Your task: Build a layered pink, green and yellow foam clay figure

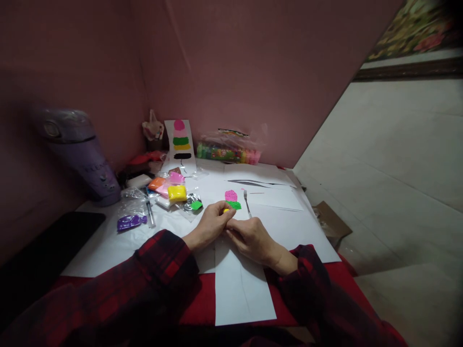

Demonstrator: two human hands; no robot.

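Note:
My left hand (210,221) is closed in a pinch on a small piece of yellow clay (226,210). My right hand (255,239) meets it from the right, its fingertips pressed against the same piece, which is mostly hidden by the fingers. Both hands are over a long white paper strip (242,289). Just beyond them, textured pink clay (231,195) and green clay (234,205) are stuck on the paper, one above the other. A metal fork (246,200) lies right of these, its handle end behind my right hand.
Clay packets, among them a yellow packet (177,193) and a purple packet (131,222), lie to the left. A purple bottle (81,156) stands at far left. A colour-striped paper (182,140) leans at the back beside a bag of clay sticks (227,153). A toothpick (257,193) lies near the fork.

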